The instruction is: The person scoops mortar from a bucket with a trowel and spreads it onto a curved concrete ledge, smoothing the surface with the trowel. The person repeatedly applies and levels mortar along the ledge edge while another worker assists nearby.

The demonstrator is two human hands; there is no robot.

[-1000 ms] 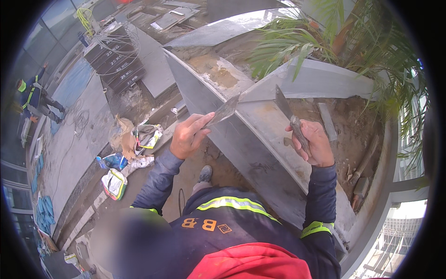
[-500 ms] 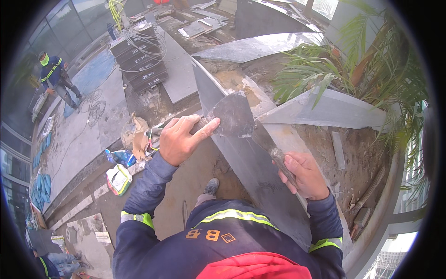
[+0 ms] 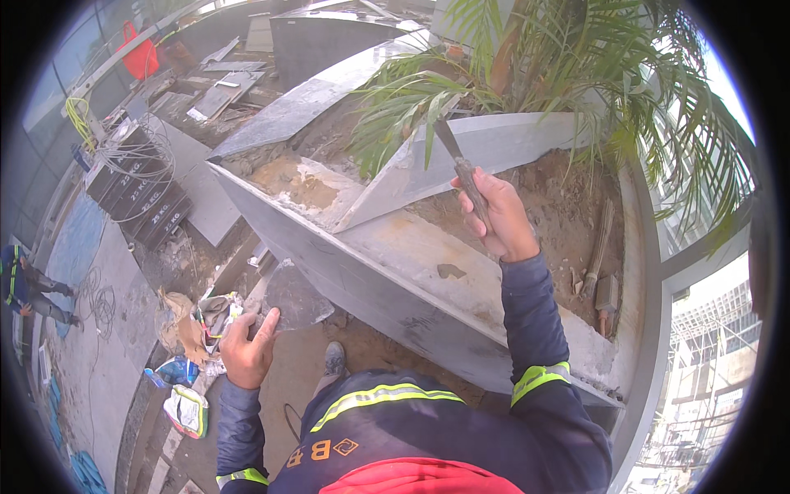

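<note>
My left hand (image 3: 248,350) is closed around the handle end of a trowel with a broad, dark, mortar-stained blade (image 3: 298,298). It hangs beside the near face of a grey stone-clad planter wall (image 3: 362,300). Farther up on the right, my right hand (image 3: 498,216) grips the worn, crusted handle of a narrow-bladed scraper (image 3: 471,188). The scraper's blade points up and away, over the planter and in front of a light grey stone slab (image 3: 485,140). The two tools are well apart.
Palm fronds (image 3: 411,99) overhang the soil in the planter. Stacked dark weights (image 3: 140,193) with tangled cable stand at the left, near another person (image 3: 33,284). Torn bags (image 3: 188,407) lie left of my left hand. A red bag (image 3: 138,53) hangs at the back.
The view has swung right. My right hand has raised the scraper over the planter, while my left hand has lowered the trowel leftward. The tools, close together before, have separated.
</note>
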